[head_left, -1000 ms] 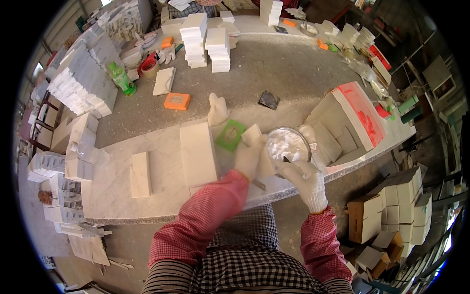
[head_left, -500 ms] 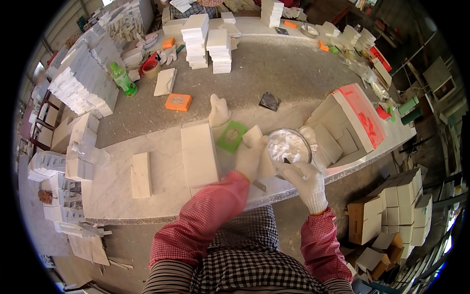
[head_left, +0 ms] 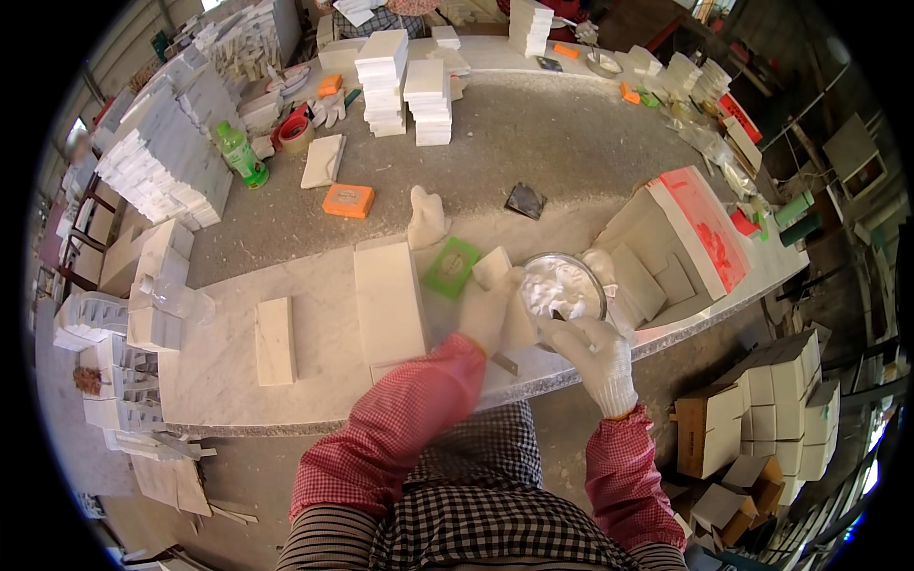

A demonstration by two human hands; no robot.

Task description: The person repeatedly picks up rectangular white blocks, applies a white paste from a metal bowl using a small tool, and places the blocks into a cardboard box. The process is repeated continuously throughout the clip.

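Note:
My left hand [head_left: 487,309], in a white glove, is closed on a small white tile [head_left: 519,324] beside the bowl. My gloved right hand [head_left: 595,357] grips a thin dark tool [head_left: 556,315] at the near rim of a metal bowl [head_left: 603,285] filled with white paste [head_left: 557,284]. Most of that tool is hidden by the fingers. A second small white piece [head_left: 492,266] lies just beyond my left hand. Left of it are a green sanding block [head_left: 450,267] and a large white slab [head_left: 388,300]. A flat metal blade [head_left: 505,363] lies below my left wrist.
An open box with a red-marked flap [head_left: 703,228] stands right of the bowl. Farther off are an orange block [head_left: 348,201], a dark square pad [head_left: 525,201], a crumpled white glove [head_left: 427,219] and tile stacks [head_left: 383,81]. A narrow tile [head_left: 276,341] lies at left.
The right hand and the dark tool have shifted very slightly at the bowl's near rim. The left hand stays almost in place with the tile.

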